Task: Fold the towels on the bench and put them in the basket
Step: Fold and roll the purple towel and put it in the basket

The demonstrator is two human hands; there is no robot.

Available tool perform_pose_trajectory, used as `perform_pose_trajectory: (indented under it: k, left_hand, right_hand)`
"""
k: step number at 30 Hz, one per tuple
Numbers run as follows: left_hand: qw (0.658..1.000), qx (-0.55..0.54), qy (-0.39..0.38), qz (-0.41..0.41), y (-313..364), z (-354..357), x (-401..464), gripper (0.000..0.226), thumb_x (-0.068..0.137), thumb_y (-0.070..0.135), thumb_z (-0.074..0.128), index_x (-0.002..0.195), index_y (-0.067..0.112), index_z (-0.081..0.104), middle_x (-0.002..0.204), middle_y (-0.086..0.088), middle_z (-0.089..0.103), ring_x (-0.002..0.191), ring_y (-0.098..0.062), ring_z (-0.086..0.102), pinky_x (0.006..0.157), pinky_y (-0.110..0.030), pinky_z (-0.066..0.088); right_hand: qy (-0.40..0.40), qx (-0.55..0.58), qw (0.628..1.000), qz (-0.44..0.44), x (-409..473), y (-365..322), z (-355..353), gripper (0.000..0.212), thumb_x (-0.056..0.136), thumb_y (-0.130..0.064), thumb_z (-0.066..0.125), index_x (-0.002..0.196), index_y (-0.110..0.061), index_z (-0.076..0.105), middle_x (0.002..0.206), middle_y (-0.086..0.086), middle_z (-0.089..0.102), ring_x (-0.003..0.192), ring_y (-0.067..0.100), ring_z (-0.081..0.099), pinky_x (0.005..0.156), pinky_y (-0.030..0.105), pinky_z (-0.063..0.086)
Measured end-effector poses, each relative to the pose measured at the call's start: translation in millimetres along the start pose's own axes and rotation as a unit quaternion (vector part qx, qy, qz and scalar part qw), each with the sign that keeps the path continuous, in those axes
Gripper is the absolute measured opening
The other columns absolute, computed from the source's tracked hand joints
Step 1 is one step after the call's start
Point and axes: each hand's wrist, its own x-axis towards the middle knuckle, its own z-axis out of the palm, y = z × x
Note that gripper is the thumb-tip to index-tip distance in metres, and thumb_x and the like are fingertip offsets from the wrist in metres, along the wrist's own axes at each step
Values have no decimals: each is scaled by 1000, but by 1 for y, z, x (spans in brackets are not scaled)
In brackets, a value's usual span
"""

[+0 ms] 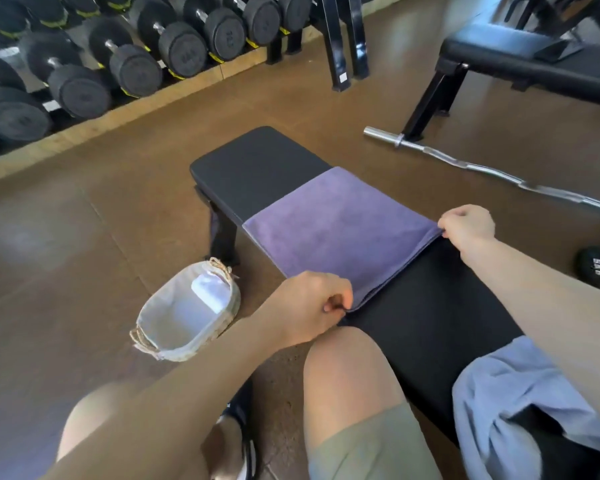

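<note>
Pinching the two near corners of the purple towel (pixel 333 230), the person has it spread flat across the black bench (pixel 257 161) in the middle of the frame. The left hand (pixel 305 306) nips the lower-left corner between thumb and curled fingers; the right hand (pixel 466 226) grips the corner at the right edge the same way. The near edge shows more than one layer, so the towel looks already doubled once.

To do the next fold well, I would lift both corners together, keep the edge taut between the hands, carry it to the far edge and match corners before letting go, then smooth the crease flat. Uneven lift would skew the layers.

The woven basket (pixel 146 341) with its pale cloth liner sits on the brown floor at lower left, just beside the bench leg. Something white and folded lies inside toward its upper end; whether it is a towel cannot be told. A blue cloth (pixel 506 382), possibly another towel, lies bunched on the bench at lower right.
</note>
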Motion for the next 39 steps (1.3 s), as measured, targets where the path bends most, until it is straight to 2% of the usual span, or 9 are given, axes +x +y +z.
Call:
perform_pose_trajectory:
  k: [5, 10, 13, 17, 23, 27, 30, 34, 39]
  left_hand:
    - [998, -21, -42, -31, 5, 0, 5, 16, 81, 9, 66, 87, 23, 65, 78, 12, 61, 72, -5, 57, 69, -32, 53]
    - [996, -34, -57, -63, 1, 1, 2, 20, 82, 7, 66, 88, 26, 66, 66, 23, 51, 66, 4, 53, 65, -11, 38]
    - [996, -50, -46, -66, -1, 0, 3, 24, 82, 10, 68, 100, 25, 66, 75, 19, 58, 73, 1, 58, 67, -15, 46]
    - [997, -12, -56, -56, -8, -5, 1, 42, 77, 17, 70, 117, 26, 57, 102, 12, 61, 89, -6, 57, 78, -29, 51]
    - [987, 68, 33, -145, -56, -17, -7, 47, 74, 17, 64, 118, 22, 49, 111, 0, 48, 98, -24, 55, 83, -44, 51]
    - [924, -107, 128, -345, -84, -30, -4, 54, 82, 26, 73, 123, 25, 38, 123, -12, 43, 86, -14, 52, 81, -34, 47]
    - [852, -253, 133, -440, -88, -36, -2, 64, 88, 41, 67, 137, 36, 24, 135, -8, 45, 114, -26, 53, 100, -47, 49]
    - [790, -400, 182, -427, -92, -31, 6, 56, 96, 30, 60, 140, 45, 28, 131, -4, 50, 113, -25, 57, 100, -44, 50]
    - [778, -388, 250, -426, -97, -33, 14, 27, 92, 16, 63, 109, 37, 61, 117, -8, 63, 97, -20, 67, 89, -37, 59]
  right_hand:
    - [13, -32, 999, -38, -1, -7, -5, 17, 75, -5, 58, 81, -16, 70, 89, 8, 71, 90, 33, 69, 89, 40, 57]
    - [9, -83, 994, -63, -12, -9, -12, 16, 76, 2, 51, 74, -10, 61, 72, 14, 54, 75, 32, 51, 62, 31, 45]
    - [-9, -153, 986, -68, -22, -9, -17, 31, 83, 1, 52, 113, -3, 62, 115, 22, 59, 109, 43, 56, 87, 41, 50]
    - [41, -279, 906, -315, -55, -16, -8, 45, 77, 1, 60, 121, -9, 60, 119, 18, 55, 109, 41, 52, 91, 46, 45]
    - [-218, -210, 800, -518, -166, -19, 25, 26, 75, -2, 55, 96, -15, 63, 94, -1, 62, 88, 23, 58, 75, 39, 48]
    - [-256, -264, 710, -601, -204, 7, 36, 27, 72, -11, 53, 97, -16, 62, 93, 0, 55, 80, 22, 49, 67, 37, 42]
    - [-234, -286, 701, -611, -210, 21, 32, 36, 75, -19, 59, 110, -16, 63, 102, -1, 54, 87, 21, 49, 71, 33, 42]
    - [-171, -338, 700, -605, -216, 35, 29, 31, 81, -17, 68, 111, -16, 59, 101, 1, 50, 90, 23, 48, 74, 35, 45]
    - [-114, -337, 730, -583, -221, 40, 35, 18, 83, -9, 71, 98, -15, 63, 93, 2, 56, 85, 23, 53, 73, 34, 49]
